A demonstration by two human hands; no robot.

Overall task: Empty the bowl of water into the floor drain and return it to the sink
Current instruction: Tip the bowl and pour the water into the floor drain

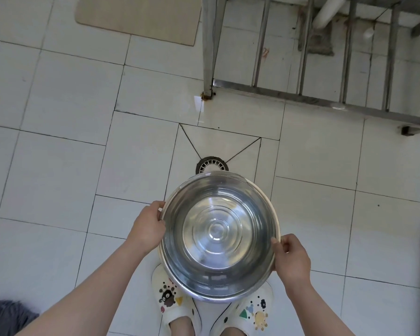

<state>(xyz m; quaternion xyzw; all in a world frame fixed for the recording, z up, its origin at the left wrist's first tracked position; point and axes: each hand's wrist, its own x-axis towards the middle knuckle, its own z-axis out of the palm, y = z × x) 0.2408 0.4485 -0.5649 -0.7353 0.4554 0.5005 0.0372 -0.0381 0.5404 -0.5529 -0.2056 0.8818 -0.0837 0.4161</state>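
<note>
I hold a round steel bowl [218, 235] with clear water in it above the white tiled floor, over my feet. My left hand [148, 227] grips its left rim and my right hand [292, 257] grips its right rim. The round floor drain [211, 164] with a white slotted grate lies just beyond the bowl's far rim, which hides part of it. The sink is out of view.
A steel frame with legs and rails [301, 93] stands at the upper right over a white pipe [329, 13]. A beige mat [141, 16] lies at the top left. A grey mop head [6, 316] shows at the bottom left. My white clogs [177, 301] are under the bowl.
</note>
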